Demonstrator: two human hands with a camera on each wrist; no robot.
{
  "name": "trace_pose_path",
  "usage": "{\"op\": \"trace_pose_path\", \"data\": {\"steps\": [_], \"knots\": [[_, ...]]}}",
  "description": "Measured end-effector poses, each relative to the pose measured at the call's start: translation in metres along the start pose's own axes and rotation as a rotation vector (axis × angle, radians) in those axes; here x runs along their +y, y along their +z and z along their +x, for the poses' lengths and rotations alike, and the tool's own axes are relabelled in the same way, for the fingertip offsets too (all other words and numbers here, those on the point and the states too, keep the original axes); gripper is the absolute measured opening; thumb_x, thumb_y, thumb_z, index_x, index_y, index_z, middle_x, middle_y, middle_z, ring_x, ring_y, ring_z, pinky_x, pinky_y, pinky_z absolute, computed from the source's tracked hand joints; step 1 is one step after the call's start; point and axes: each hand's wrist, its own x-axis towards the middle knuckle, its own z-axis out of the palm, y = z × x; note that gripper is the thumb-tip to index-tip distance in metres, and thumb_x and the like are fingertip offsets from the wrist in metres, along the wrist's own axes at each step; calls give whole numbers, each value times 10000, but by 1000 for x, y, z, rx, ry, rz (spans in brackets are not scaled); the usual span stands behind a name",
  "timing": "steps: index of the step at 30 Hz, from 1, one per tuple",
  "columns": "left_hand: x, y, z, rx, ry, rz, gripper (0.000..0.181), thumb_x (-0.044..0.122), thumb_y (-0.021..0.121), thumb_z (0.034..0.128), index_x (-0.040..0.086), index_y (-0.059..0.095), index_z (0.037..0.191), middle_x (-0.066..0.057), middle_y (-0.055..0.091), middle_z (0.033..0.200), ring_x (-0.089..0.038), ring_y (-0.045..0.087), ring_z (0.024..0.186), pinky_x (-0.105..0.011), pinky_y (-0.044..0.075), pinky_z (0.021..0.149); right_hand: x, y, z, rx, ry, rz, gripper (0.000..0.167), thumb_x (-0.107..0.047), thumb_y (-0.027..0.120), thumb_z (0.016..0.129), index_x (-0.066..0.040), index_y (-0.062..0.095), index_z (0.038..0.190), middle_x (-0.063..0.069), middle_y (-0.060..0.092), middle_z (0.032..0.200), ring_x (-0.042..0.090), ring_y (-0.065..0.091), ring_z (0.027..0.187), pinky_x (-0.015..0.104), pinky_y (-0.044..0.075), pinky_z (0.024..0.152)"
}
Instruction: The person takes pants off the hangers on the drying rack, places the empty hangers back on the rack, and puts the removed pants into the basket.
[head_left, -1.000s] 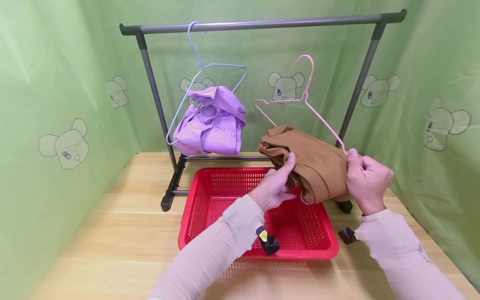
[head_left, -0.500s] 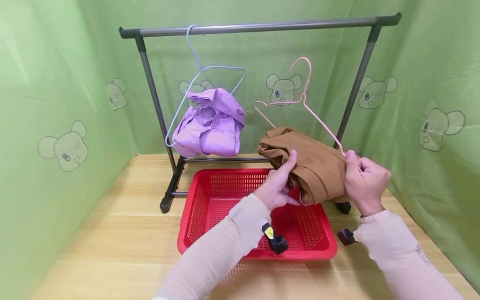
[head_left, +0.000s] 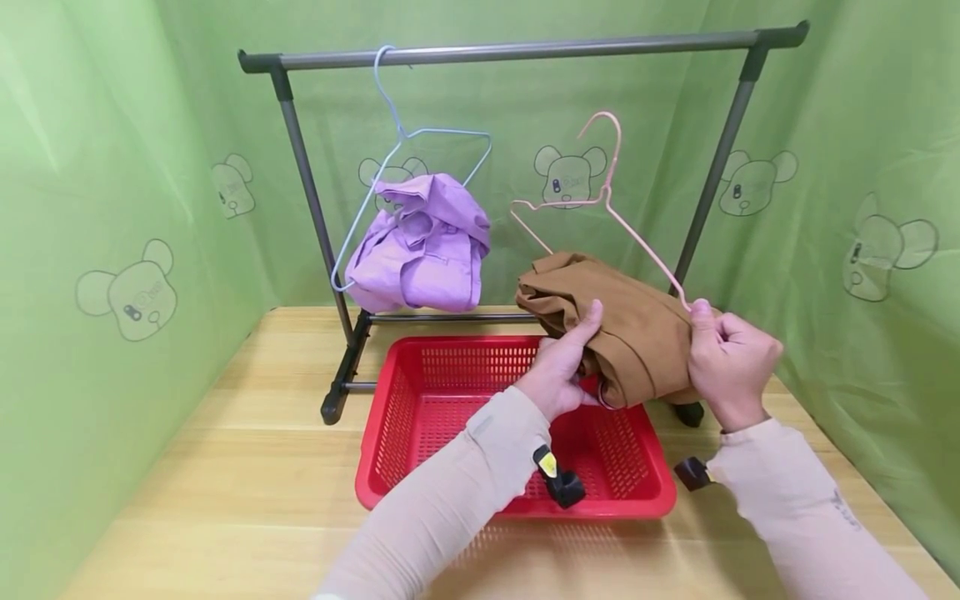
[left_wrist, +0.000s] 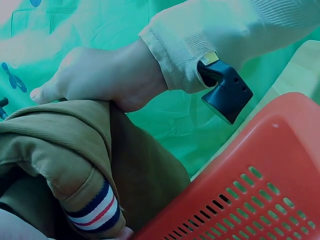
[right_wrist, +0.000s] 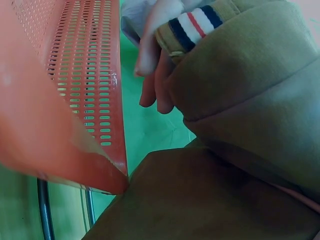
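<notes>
A folded brown garment (head_left: 630, 325) with a navy, white and red striped trim hangs across a pink wire hanger (head_left: 648, 250). My right hand (head_left: 738, 358) grips the hanger's lower right corner together with the garment's edge. At the garment's near left side is my left hand (head_left: 558, 367), thumb on top of the cloth and fingers underneath, holding its fold. In the right wrist view, the left hand's fingers (right_wrist: 162, 85) show beside the striped trim (right_wrist: 195, 27). The left wrist view shows the right hand (left_wrist: 95, 75) above the cloth. The pink hook is apart from the rail.
A dark metal rack (head_left: 517, 52) spans the back. From its rail hangs a blue hanger (head_left: 450, 131) bearing a purple garment (head_left: 427, 258). Below the hands stands a red perforated basket (head_left: 367, 450) on the wooden table (head_left: 225, 467). Green curtains (head_left: 135, 417) surround the sides.
My left hand has shifted slightly to the right along the brown garment, its thumb further over the cloth. The right hand, hanger and garment have stayed nearly in place.
</notes>
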Motion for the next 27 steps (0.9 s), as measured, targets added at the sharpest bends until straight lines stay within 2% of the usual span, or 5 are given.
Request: {"op": "trace_pose_path", "data": {"steps": [9, 14, 19, 25, 27], "knots": [[-2, -2, 3, 4, -9, 5, 419, 431, 776, 805, 151, 614, 1072, -109, 685, 995, -331, 615, 989, -688, 389, 868, 0, 1, 0, -10, -10, -4, 520, -240, 652, 914, -23, 547, 453, -344, 436, 552, -109, 385, 442, 129, 250, 417], [-2, -2, 5, 21, -11, 0, 459, 380, 812, 779, 134, 566, 1078, -114, 684, 961, -332, 628, 956, -689, 403, 850, 0, 1, 0, -10, -15, -6, 517, -243, 651, 918, -22, 556, 460, -325, 439, 542, -104, 383, 438, 135, 247, 410], [-2, 1, 6, 43, -8, 10, 443, 298, 841, 745, 142, 565, 1054, -80, 703, 935, -288, 657, 890, -620, 450, 780, -1, 1, 0, -1, -1, -9, 526, -249, 652, 914, -28, 548, 449, -319, 427, 515, -95, 374, 427, 134, 244, 411], [1, 3, 11, -106, -77, -55, 131, 175, 749, 820, 126, 661, 903, -51, 716, 987, -215, 670, 923, -469, 465, 815, -3, 0, 2, 4, 4, -3, 531, -253, 656, 907, -98, 519, 418, -57, 519, 447, -84, 380, 423, 134, 249, 412], [2, 3, 12, -126, -90, -75, 71, 145, 723, 835, 115, 668, 869, -47, 714, 995, -204, 667, 933, -448, 460, 839, -3, 0, 2, 4, 3, 5, 532, -256, 660, 906, -103, 518, 416, -46, 520, 445, -83, 381, 423, 134, 252, 413]]}}
